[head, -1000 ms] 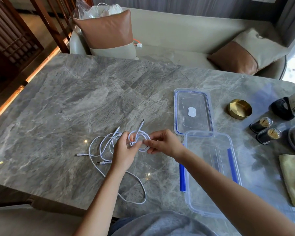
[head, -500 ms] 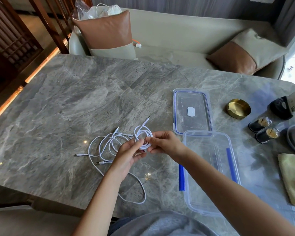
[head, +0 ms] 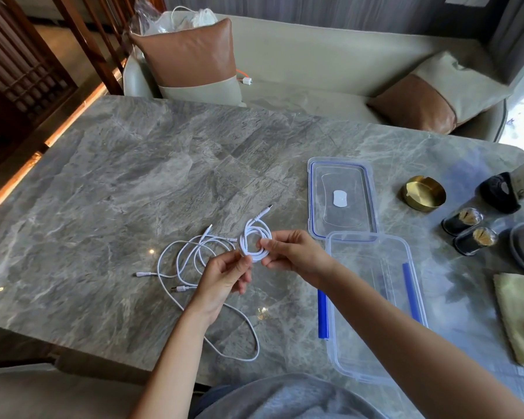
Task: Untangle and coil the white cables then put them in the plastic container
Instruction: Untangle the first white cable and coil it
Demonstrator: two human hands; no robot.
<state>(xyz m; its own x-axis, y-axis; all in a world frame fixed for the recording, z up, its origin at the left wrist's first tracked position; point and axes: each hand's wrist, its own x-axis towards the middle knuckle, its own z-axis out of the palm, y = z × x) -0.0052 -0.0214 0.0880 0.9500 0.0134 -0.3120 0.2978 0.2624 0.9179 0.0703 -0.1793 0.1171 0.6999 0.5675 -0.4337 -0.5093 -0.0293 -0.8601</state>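
Over the last second the coil [head: 254, 229] has come up out of my left hand's [head: 224, 279] wrap and drifted a little toward the container [head: 381, 261]. It is now a closed ring with its plug end poking out the far side.

Both hands have it. The right hand [head: 294, 255] pinches the side nearest the container between thumb and fingers. The left hand pinches the opposite lower edge. I hold it at two points, I judge, because a wound cable springs open once one side goes slack.

The coil hangs above the table [head: 103, 207], just off the container's far-left corner and not yet over its rim.

The container sits open, with its lid [head: 324, 189] flat just beyond its far end. That leaves the mouth free, so I take it the drop should be a short carry to the right.

The loose cables [head: 194, 252] lie further left of the container, past the coil, looped over one another. One long loop trails toward the near table edge. I cannot tell whether a strand joins the coil to that tangle, so I would lift slowly.

By my reckoning one cable is wound and none is stowed.
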